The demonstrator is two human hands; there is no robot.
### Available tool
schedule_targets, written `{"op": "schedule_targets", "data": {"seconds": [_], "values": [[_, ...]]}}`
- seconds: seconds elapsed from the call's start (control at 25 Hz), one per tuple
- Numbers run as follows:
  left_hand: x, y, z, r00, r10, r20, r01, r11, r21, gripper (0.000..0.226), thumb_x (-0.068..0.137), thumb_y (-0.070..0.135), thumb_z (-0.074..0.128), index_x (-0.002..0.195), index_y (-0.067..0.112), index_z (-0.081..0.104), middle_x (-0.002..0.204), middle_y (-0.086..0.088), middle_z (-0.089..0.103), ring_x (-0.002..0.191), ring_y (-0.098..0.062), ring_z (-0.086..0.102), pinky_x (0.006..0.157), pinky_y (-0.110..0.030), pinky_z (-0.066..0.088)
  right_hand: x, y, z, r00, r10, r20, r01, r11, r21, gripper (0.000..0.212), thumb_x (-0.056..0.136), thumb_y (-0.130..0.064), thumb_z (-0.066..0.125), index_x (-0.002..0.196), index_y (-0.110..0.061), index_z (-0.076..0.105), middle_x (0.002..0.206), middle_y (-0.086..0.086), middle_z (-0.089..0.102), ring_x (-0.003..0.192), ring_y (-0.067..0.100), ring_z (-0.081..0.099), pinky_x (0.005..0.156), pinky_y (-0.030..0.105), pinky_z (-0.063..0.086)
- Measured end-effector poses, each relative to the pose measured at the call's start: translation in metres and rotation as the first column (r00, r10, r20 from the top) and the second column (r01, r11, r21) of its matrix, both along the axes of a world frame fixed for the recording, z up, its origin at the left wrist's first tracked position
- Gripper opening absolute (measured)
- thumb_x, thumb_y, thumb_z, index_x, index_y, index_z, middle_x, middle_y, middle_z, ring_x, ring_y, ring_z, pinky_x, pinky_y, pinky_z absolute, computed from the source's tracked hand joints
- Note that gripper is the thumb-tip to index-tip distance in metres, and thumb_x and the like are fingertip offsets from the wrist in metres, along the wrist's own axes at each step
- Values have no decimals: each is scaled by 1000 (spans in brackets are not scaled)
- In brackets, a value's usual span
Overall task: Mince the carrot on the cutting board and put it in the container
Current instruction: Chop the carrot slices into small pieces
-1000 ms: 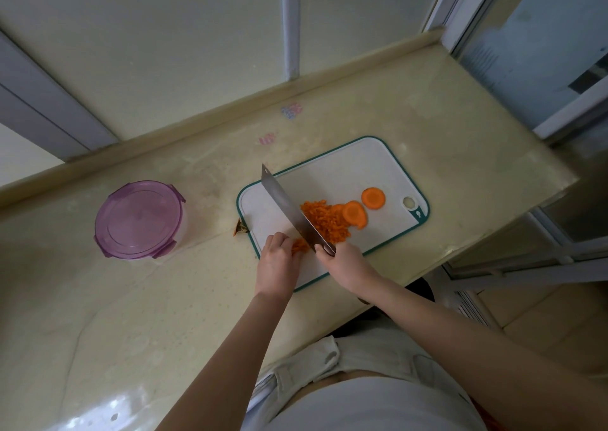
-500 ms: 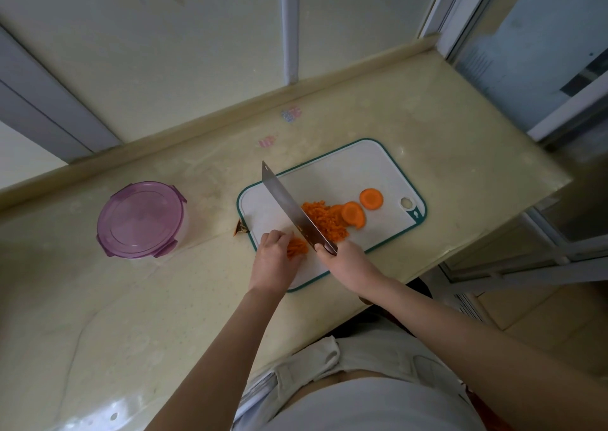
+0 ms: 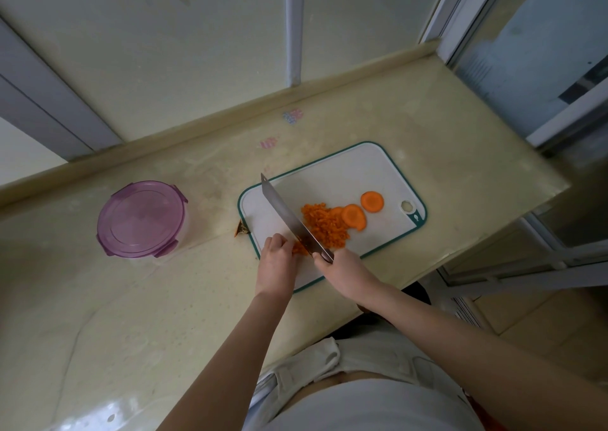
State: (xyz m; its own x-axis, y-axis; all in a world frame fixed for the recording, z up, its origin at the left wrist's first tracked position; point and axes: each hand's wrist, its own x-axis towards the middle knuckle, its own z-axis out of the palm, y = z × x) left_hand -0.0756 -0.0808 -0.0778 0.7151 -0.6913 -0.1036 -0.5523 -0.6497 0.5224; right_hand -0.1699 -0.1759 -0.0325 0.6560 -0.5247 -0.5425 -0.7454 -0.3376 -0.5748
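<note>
The right hand [image 3: 342, 269] has its fingers closed round the handle of a cleaver [image 3: 289, 220] at the near edge of the white cutting board [image 3: 345, 173], and the blade slants toward the board's far left corner. The left hand [image 3: 275, 259] is at the board's near left corner, its fingers curled down on a small carrot piece [image 3: 297, 249] just beside the blade. A heap of minced carrot [image 3: 324, 224] lies on the middle of the board. One carrot slice [image 3: 353, 217] touches the heap and another slice [image 3: 372, 201] lies nearer the board's right end. The round container [image 3: 141, 218], purple lid on, stands well left of the board.
</note>
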Motion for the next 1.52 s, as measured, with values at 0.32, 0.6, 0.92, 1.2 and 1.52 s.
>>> {"op": "schedule_targets", "data": {"seconds": [0.32,0.6,0.92,1.2,1.52], "values": [[-4,1,-5,1000,30,0,-29,996,-82,18,70,-1,73,87,-1,69,81,-17,57,79,-35,54,67,-40,50,10,8,-4,1000,1,-24,-2,998,-57,50,98,-35,46,54,-15,35,52,0,39,52,20,42,49,28,27],[-1,1,-2,1000,6,-6,-6,999,-40,16,80,7,67,95,-1,68,90,-18,57,89,-35,52,76,-40,47,10,-3,-2,997,-42,72,39,998,45,42,98,-32,48,59,-16,40,62,2,50,61,19,50,56,27,34],[12,4,6,994,-86,-73,87,996,-3,32,90,15,58,121,8,60,113,-11,51,109,-25,42,93,-25,35,7,-12,0,993,-102,61,102,995,3,39,96,-35,49,65,-12,49,62,3,50,62,23,51,58,27,36],[9,12,1,997,-62,37,60,997,39,30,92,20,54,120,11,58,112,-10,52,105,-26,43,93,-28,33,-5,-2,3,998,-59,15,58,997,43,44,97,-38,48,60,-15,39,53,0,40,46,13,39,44,21,31],[0,12,-8,983,-88,164,80,995,52,21,66,-1,77,83,6,66,80,-10,53,72,-27,52,63,-33,46,-6,6,1,999,-47,-18,47,999,27,48,97,-35,47,55,-15,36,52,1,38,46,12,36,43,20,27]]}}
